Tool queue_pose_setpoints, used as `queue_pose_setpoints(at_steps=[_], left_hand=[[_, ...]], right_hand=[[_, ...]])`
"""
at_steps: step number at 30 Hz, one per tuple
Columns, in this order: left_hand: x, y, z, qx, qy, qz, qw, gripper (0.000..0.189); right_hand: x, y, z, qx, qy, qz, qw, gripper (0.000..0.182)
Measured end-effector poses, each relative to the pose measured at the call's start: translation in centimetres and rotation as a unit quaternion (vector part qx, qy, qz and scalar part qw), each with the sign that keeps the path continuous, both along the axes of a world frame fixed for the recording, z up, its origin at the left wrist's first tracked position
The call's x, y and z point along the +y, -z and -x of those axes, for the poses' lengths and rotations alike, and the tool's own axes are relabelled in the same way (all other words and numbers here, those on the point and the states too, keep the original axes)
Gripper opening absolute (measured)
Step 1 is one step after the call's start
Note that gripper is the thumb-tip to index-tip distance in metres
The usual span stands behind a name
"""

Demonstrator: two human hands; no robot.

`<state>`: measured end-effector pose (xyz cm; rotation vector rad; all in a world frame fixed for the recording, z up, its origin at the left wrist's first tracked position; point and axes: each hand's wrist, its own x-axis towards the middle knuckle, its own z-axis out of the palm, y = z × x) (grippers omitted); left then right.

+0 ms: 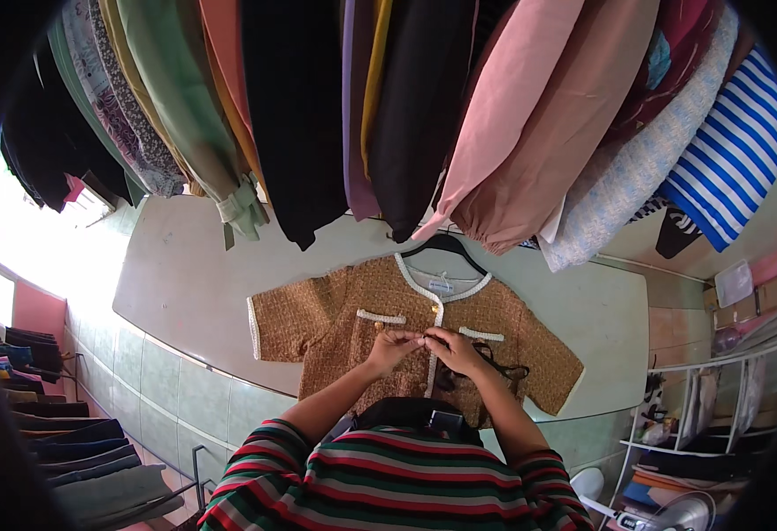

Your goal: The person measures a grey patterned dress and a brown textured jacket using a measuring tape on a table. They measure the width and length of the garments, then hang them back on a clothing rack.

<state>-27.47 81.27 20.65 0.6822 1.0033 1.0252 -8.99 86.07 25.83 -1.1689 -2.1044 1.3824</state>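
A brown tweed short-sleeved jacket (pixel 335 312) with white braided trim lies spread on a pale table (pixel 196 279), a black hanger (pixel 447 244) in its neck. Over the jacket's front, my left hand (pixel 395 346) and my right hand (pixel 451 348) meet at the fingertips, thumbs and forefingers pinched together near the white-trimmed front edge. What is between the fingertips is too small to tell. A dark cord or strap (pixel 504 365) lies on the jacket beside my right hand. Gold-coloured buttons (pixel 435 309) show at the front edge and on a pocket.
Many garments, including a pink one (pixel 508 99) and a blue-and-white striped one (pixel 733 146), hang above the table's far side. Folded trousers (pixel 96 458) hang on a rack at lower left. A white shelf unit (pixel 687 448) and a fan (pixel 680 514) stand at lower right.
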Motion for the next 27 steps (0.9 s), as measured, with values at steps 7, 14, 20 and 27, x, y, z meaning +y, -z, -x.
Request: queue_pose_setpoints(at_steps=[7, 14, 20, 27], left_hand=[[1.3, 0.3, -0.2, -0.042, 0.024, 0.049, 0.998, 0.014], [2.1, 1.7, 0.9, 0.191, 0.007, 0.019, 0.981, 0.009], [6.4, 1.6, 11.0, 0.48, -0.227, -0.072, 0.844, 0.011], [9.8, 0.4, 12.1, 0.646, -0.224, 0.015, 0.729, 0.017]], right_hand=[[1.2, 1.6, -0.2, -0.011, -0.027, -0.008, 1.0, 0.042], [2.2, 1.8, -1.6, -0.04, -0.026, 0.024, 0.999, 0.03], [5.6, -1.9, -9.6, -0.171, 0.163, 0.156, 0.959, 0.023], [5.9, 2.3, -13.2, -0.173, 0.196, 0.058, 0.964, 0.026]])
